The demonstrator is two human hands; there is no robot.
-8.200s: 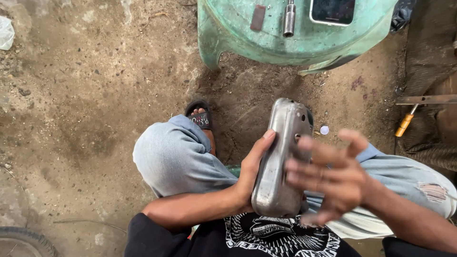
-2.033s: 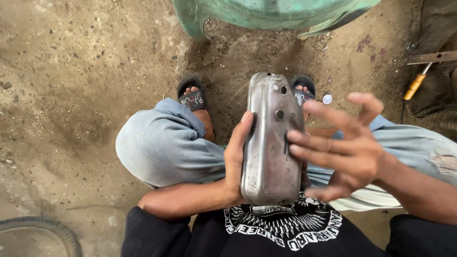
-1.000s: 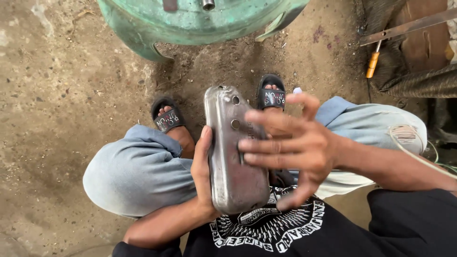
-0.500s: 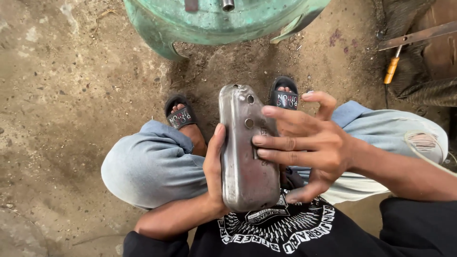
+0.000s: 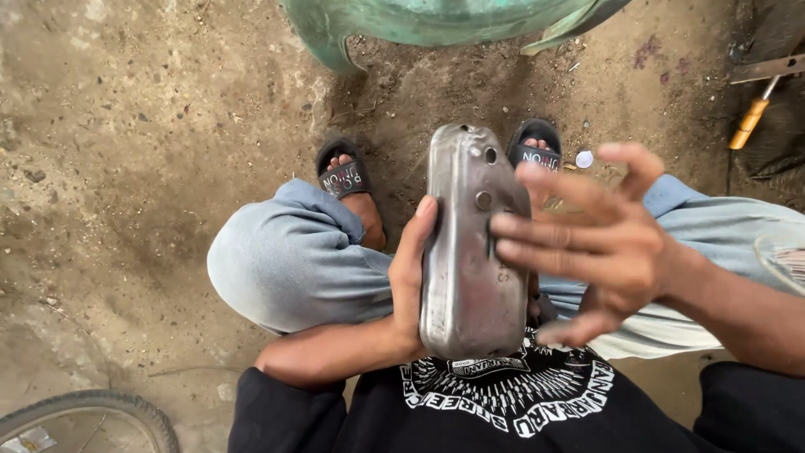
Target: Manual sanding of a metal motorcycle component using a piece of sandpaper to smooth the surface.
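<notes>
The left hand (image 5: 411,281) grips a dull grey, rounded oblong metal casing (image 5: 470,243) along its left edge, thumb up the side and the fingers hidden behind it. The casing stands upright between the knees, in front of the chest, its top towards the feet. Its face is scuffed and has a few small round holes near the top; a slot at the right edge is partly covered.

The right hand (image 5: 604,243) is open, fingers spread and slightly blurred, over the right side of the casing. Its fingertips (image 5: 511,226) lie across the casing's right edge; whether they press on it or hover just off it cannot be told.

The casing's lower end meets a black shirt with a white printed design (image 5: 511,394), cut off by the bottom edge. Light blue-grey trousers (image 5: 289,264) cover both knees. Two black sandals (image 5: 344,176) with white lettering across the straps stand on the bare earth floor (image 5: 126,151); the right one is half hidden behind the casing.

At the top a green plastic piece (image 5: 436,21) is cut off by the frame. At far right lies a tool with an orange handle (image 5: 749,123), its metal part only partly seen. A small pale round thing (image 5: 584,158) lies near the right sandal. A tyre (image 5: 92,411) curves in at the bottom left corner.
</notes>
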